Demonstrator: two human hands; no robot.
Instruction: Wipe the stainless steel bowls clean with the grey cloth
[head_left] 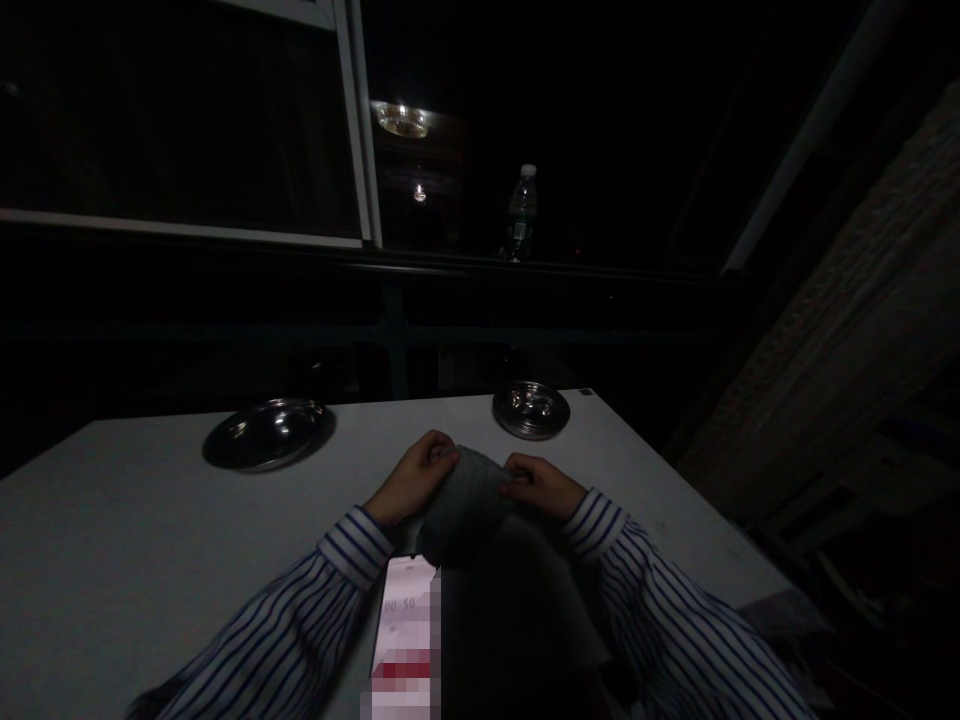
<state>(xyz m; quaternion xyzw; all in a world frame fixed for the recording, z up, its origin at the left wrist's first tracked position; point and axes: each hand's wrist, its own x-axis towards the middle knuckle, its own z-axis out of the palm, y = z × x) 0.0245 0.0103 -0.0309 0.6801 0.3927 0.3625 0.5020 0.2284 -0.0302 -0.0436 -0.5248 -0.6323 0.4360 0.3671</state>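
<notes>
Nearest, a lit phone (409,605) lies on the white counter (135,540), its screen showing "00:50" above a red patch, with the lower part pixelated. A striped sleeve (292,620) comes in on its left; another striped sleeve (660,600) comes in from the right.

Just beyond the phone's top edge, a grey cloth (469,500) hangs between the two hands, over the counter. The left hand (416,478) pinches its upper left corner between thumb and fingers; the right hand (544,487) grips its right edge the same way. The cloth's lower part fades into deep shadow, so where it ends is hard to tell.

Farther off, near the counter's back edge, a wide metal dish (266,435) sits to the left and a smaller metal bowl (532,410) to the right, well apart.

Behind the counter, an upright clear bottle (523,215) with a white cap stands by the dark window (180,130), near a pale frame (361,130). Lights (403,120) glow in the glass.
</notes>
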